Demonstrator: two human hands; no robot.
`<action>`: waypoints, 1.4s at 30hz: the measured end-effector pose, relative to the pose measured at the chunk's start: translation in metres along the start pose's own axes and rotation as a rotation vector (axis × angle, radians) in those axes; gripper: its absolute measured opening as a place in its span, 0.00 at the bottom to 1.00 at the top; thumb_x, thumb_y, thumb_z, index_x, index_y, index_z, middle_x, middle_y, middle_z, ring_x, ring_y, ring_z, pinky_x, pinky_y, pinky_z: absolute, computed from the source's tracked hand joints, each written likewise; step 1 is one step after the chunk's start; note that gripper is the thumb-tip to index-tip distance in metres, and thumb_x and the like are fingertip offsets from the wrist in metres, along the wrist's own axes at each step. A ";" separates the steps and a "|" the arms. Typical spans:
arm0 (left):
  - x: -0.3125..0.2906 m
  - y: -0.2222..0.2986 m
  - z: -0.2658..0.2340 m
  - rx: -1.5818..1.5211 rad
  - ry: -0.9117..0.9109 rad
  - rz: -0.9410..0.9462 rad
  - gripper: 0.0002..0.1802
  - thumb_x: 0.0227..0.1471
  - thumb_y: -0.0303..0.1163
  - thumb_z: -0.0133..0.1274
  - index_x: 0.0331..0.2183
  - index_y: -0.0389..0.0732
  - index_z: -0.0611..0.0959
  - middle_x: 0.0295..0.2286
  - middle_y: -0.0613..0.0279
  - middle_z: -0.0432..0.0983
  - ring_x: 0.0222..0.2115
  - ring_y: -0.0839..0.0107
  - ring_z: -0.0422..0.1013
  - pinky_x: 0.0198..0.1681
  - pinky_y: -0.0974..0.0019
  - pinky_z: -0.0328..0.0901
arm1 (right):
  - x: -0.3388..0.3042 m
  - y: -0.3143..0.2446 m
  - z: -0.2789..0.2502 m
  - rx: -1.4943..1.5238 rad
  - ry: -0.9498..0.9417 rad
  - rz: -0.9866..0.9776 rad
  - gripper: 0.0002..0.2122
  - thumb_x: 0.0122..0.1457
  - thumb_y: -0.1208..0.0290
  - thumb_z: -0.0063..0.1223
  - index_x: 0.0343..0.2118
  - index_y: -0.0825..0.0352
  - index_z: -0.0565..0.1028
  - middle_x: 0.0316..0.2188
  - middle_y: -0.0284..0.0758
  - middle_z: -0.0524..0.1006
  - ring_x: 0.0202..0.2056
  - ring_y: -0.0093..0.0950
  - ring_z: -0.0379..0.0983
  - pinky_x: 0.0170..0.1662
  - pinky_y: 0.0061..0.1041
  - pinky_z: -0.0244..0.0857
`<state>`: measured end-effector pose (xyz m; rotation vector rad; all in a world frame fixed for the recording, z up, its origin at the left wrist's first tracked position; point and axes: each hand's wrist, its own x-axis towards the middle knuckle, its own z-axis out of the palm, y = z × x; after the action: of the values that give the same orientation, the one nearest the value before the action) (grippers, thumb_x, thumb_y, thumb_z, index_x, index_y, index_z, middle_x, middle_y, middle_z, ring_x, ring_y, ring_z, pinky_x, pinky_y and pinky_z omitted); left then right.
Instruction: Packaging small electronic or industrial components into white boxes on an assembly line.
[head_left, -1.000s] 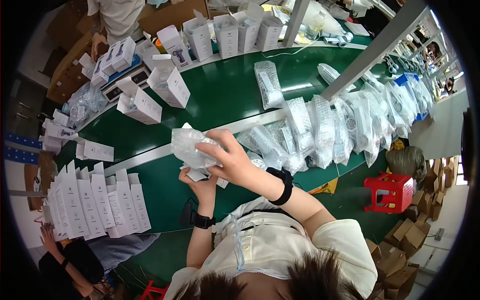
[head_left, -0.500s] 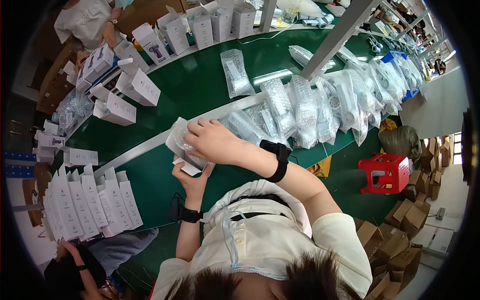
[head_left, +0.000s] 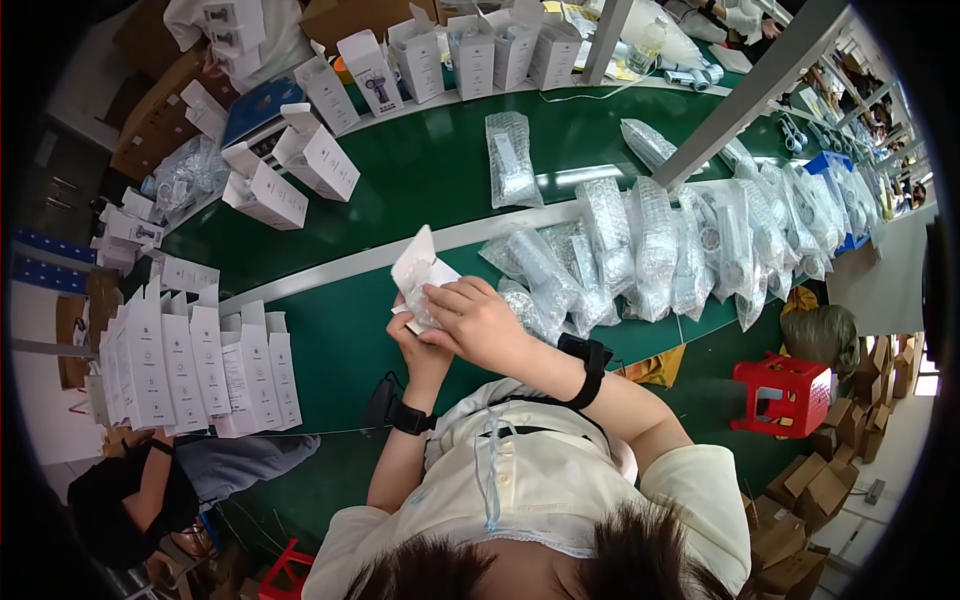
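Observation:
In front of my body I hold a small white carton (head_left: 416, 264), its top flap standing up. My left hand (head_left: 420, 355) is closed round the carton's lower side. At the mouth of the carton shows a clear bubble-wrap packet (head_left: 419, 308); the fingers of my right hand (head_left: 476, 318) are bent and pressed on it. How deep the packet sits is hidden by my fingers. To the right of my hands, several bubble-wrapped packets (head_left: 655, 240) lie in a row on the green table (head_left: 350, 345).
Several open white cartons (head_left: 258, 375) stand packed together at the left. More open cartons (head_left: 472, 55) line the far side. A grey post (head_left: 755, 95) rises at the right. A red stool (head_left: 783, 393) and brown boxes (head_left: 800, 490) are on the floor. Other people work nearby.
The view has shifted a little. My right hand has come lower over the carton, its fingers now at the opening with the packet. The carton is tilted differently.

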<state>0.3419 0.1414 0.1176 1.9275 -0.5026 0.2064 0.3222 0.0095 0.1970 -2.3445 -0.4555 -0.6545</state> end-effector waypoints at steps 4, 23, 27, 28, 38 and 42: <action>-0.001 0.001 -0.006 -0.098 0.055 0.015 0.39 0.31 0.25 0.64 0.40 0.43 0.54 0.47 0.43 0.53 0.45 0.53 0.60 0.48 0.57 0.55 | 0.000 0.003 -0.004 -0.047 -0.241 0.042 0.14 0.44 0.66 0.57 0.34 0.67 0.73 0.39 0.35 0.71 0.40 0.35 0.67 0.42 0.30 0.62; 0.057 0.075 -0.063 0.131 -0.417 -0.119 0.22 0.34 0.21 0.55 0.38 0.41 0.74 0.37 0.54 0.64 0.40 0.56 0.63 0.44 0.64 0.58 | -0.325 0.174 -0.105 -0.765 0.214 1.215 0.22 0.37 0.70 0.57 0.38 0.71 0.69 0.31 0.48 0.70 0.27 0.43 0.68 0.32 0.35 0.64; 0.064 0.081 -0.065 0.160 -0.442 -0.084 0.22 0.35 0.18 0.53 0.38 0.42 0.74 0.34 0.54 0.64 0.38 0.56 0.64 0.43 0.64 0.59 | -0.311 0.162 -0.107 -0.026 0.592 1.518 0.17 0.39 0.71 0.57 0.34 0.70 0.70 0.25 0.41 0.72 0.20 0.34 0.67 0.24 0.26 0.60; 0.064 0.084 -0.060 0.161 -0.426 -0.110 0.22 0.35 0.17 0.51 0.38 0.42 0.74 0.35 0.54 0.64 0.39 0.55 0.64 0.42 0.63 0.60 | -0.304 0.152 -0.113 -0.026 0.584 1.517 0.17 0.39 0.71 0.57 0.34 0.70 0.70 0.25 0.41 0.72 0.20 0.34 0.67 0.24 0.26 0.60; 0.067 0.088 -0.050 0.172 -0.381 -0.169 0.24 0.34 0.14 0.45 0.38 0.41 0.74 0.32 0.55 0.65 0.34 0.59 0.65 0.38 0.67 0.61 | -0.129 0.065 -0.186 -0.182 0.127 1.173 0.10 0.40 0.85 0.45 0.30 0.72 0.68 0.28 0.38 0.67 0.23 0.31 0.68 0.27 0.26 0.62; 0.068 0.083 -0.052 0.127 -0.429 -0.174 0.23 0.34 0.14 0.45 0.38 0.40 0.74 0.33 0.55 0.65 0.34 0.58 0.66 0.38 0.66 0.62 | -0.004 0.042 -0.149 0.284 -0.286 0.580 0.14 0.37 0.86 0.41 0.31 0.67 0.68 0.30 0.38 0.67 0.27 0.37 0.67 0.30 0.27 0.62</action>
<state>0.3715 0.1447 0.2336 2.1350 -0.6094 -0.3013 0.2897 -0.1219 0.2726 -2.1459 0.0259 0.0193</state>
